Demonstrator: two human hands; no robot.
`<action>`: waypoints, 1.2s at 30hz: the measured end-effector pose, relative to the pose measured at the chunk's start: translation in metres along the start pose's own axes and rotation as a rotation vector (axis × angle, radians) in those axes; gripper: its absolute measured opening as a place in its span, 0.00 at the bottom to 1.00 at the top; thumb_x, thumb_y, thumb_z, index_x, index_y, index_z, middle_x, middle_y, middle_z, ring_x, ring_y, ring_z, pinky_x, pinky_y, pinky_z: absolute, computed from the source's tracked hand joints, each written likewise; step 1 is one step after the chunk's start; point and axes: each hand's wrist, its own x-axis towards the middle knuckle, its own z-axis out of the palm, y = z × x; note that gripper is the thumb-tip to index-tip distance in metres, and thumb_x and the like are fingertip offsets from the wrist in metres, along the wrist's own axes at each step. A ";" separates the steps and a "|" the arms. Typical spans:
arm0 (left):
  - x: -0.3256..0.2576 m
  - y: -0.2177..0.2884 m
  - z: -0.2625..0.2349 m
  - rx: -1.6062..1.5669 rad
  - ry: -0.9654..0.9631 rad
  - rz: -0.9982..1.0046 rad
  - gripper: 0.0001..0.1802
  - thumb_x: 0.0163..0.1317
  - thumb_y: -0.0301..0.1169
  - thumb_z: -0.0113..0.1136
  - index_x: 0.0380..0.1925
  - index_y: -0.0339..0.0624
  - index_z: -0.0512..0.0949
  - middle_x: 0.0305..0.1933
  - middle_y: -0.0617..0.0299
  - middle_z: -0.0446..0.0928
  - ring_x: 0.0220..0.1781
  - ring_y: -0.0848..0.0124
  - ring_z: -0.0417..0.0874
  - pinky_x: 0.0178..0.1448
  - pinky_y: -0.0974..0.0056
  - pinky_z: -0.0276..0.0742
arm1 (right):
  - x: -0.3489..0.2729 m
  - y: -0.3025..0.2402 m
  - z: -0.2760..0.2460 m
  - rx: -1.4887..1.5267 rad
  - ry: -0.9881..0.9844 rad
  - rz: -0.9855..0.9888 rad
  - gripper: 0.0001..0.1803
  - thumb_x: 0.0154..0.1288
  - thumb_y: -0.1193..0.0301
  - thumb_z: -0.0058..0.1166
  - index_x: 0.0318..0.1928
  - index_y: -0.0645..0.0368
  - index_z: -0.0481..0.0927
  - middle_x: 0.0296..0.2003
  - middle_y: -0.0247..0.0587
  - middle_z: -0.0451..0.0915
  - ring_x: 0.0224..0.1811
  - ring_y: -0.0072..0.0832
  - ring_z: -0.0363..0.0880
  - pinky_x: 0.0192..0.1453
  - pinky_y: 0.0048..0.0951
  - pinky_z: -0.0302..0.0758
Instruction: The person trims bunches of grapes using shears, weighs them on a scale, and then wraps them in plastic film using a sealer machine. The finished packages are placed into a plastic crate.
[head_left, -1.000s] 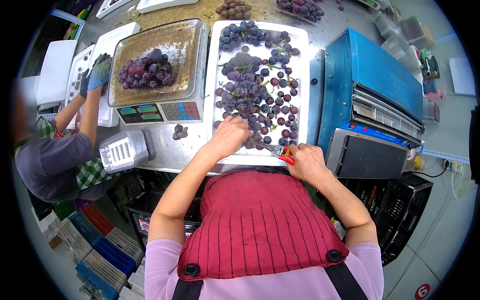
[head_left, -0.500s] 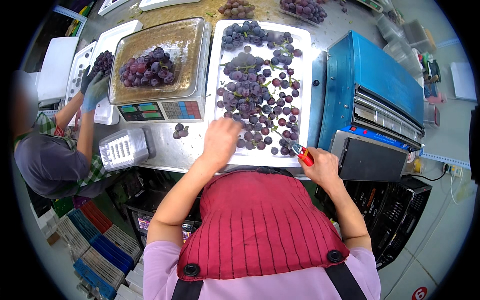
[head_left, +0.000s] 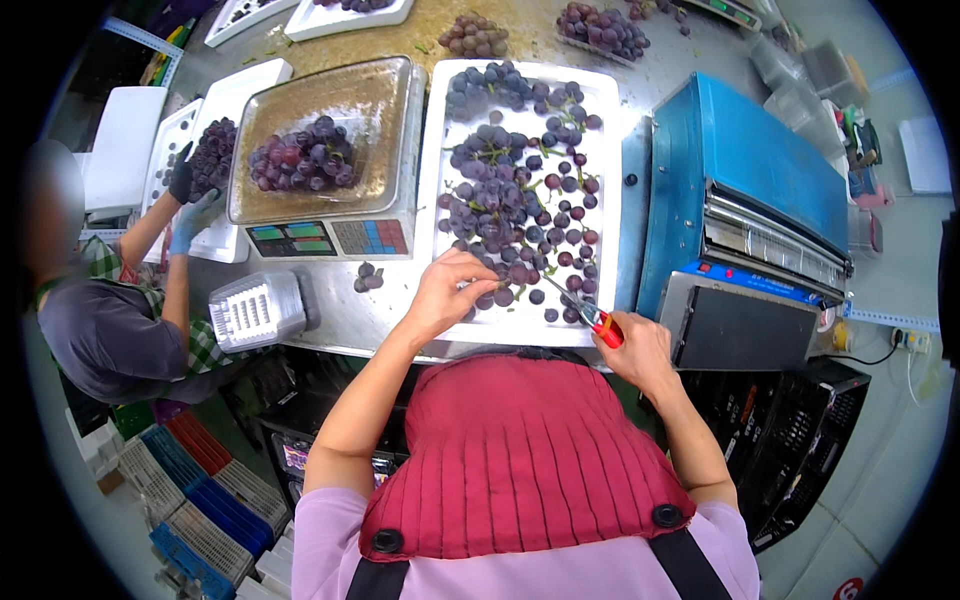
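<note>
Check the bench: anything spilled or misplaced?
A lone grape lies on the metal tabletop between the white tray and blue machine; a small grape clump sits before the digital scale. Both look stray, outside any tray.

1. A metal table (head_left: 345,328) carried a white tray (head_left: 437,120) and a scale (head_left: 290,238).
2. Stacked clear containers (head_left: 257,312) and a few loose grapes (head_left: 369,277) lay near the scale.
3. One grape (head_left: 630,180) lay right of the tray.

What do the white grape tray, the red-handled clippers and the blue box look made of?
White tray: probably plastic foam, matte and thick-rimmed. Clippers: shiny grey blades, likely steel; glossy red grips, perhaps plastic. Blue box: seemingly painted sheet metal, given its smooth sheen and crisp edges.
</note>
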 end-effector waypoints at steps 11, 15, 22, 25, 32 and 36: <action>-0.017 0.004 -0.060 -0.100 0.295 -0.068 0.04 0.52 0.23 0.65 0.30 0.38 0.84 0.30 0.63 0.80 0.37 0.73 0.76 0.44 0.68 0.70 | 0.010 -0.027 -0.008 0.237 -0.160 0.050 0.18 0.51 0.58 0.61 0.36 0.59 0.82 0.27 0.50 0.80 0.31 0.46 0.80 0.36 0.39 0.75; -0.022 0.006 -0.051 -0.131 0.304 -0.064 0.04 0.53 0.22 0.65 0.30 0.38 0.84 0.30 0.63 0.80 0.38 0.73 0.76 0.43 0.69 0.71 | 0.020 -0.049 -0.007 0.487 -0.356 0.050 0.24 0.52 0.52 0.61 0.38 0.60 0.81 0.27 0.50 0.80 0.31 0.45 0.80 0.36 0.36 0.74; -0.023 0.015 -0.033 -0.065 0.349 0.023 0.06 0.49 0.22 0.66 0.30 0.40 0.84 0.30 0.63 0.81 0.37 0.70 0.75 0.44 0.67 0.69 | 0.032 -0.056 -0.004 0.510 -0.509 0.021 0.25 0.52 0.52 0.60 0.39 0.62 0.82 0.26 0.51 0.80 0.30 0.42 0.80 0.37 0.36 0.73; -0.022 0.020 -0.029 -0.004 0.358 0.066 0.07 0.48 0.21 0.66 0.29 0.40 0.84 0.30 0.63 0.81 0.36 0.68 0.75 0.44 0.66 0.69 | 0.032 -0.055 -0.004 0.487 -0.511 0.019 0.24 0.52 0.52 0.60 0.38 0.61 0.83 0.26 0.51 0.80 0.30 0.43 0.80 0.37 0.37 0.73; -0.022 0.022 -0.020 0.069 0.337 0.094 0.06 0.48 0.21 0.65 0.29 0.40 0.84 0.29 0.62 0.81 0.36 0.67 0.75 0.42 0.65 0.71 | 0.022 -0.055 0.010 0.406 -0.319 -0.036 0.21 0.52 0.53 0.61 0.34 0.59 0.83 0.21 0.50 0.79 0.26 0.46 0.80 0.34 0.39 0.75; -0.021 0.015 -0.017 0.032 0.312 0.053 0.07 0.50 0.21 0.65 0.30 0.40 0.84 0.31 0.62 0.81 0.36 0.68 0.75 0.42 0.66 0.71 | 0.017 -0.050 0.020 0.330 -0.140 -0.048 0.19 0.52 0.54 0.62 0.31 0.59 0.83 0.20 0.50 0.79 0.24 0.46 0.80 0.31 0.39 0.75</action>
